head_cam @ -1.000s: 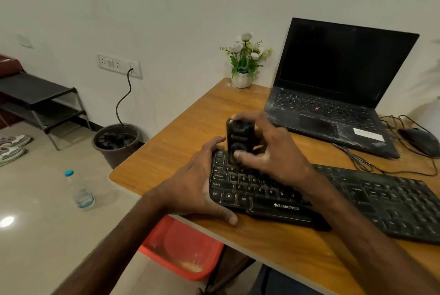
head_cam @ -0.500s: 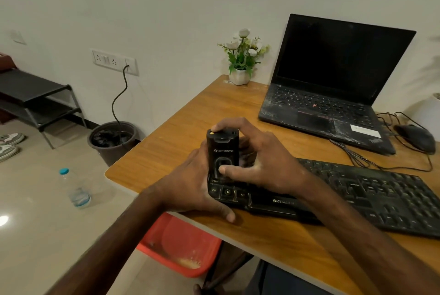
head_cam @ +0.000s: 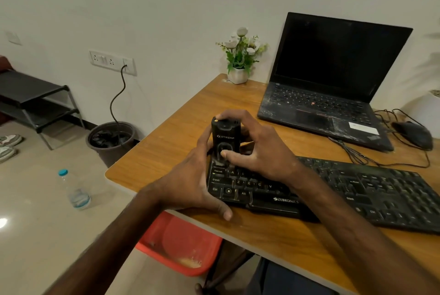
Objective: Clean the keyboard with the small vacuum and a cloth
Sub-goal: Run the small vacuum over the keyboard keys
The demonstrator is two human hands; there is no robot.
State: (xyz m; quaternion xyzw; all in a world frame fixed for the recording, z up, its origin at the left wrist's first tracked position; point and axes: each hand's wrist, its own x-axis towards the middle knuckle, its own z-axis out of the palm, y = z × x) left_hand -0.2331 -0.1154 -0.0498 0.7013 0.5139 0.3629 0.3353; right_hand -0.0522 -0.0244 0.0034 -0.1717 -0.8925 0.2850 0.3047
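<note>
One camera sits on the person's head. It looks forward and down over the near edge of the table (head_cam: pixel 181 128). It is close to the left hand (head_cam: pixel 188 182) and the right hand (head_cam: pixel 262 151), which sit in the middle of the picture with the small vacuum (head_cam: pixel 225 137) and the keyboard (head_cam: pixel 381 189). Its wide view takes in the laptop (head_cam: pixel 333 63) at the back right, the wall (head_cam: pixel 166 8) behind and the floor (head_cam: pixel 35 199) on the left

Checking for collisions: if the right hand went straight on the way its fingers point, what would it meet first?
The right hand grips the small vacuum; pushed on leftward, it would probably meet the left hand next, which holds the left end of the keyboard close beside the vacuum.
</note>
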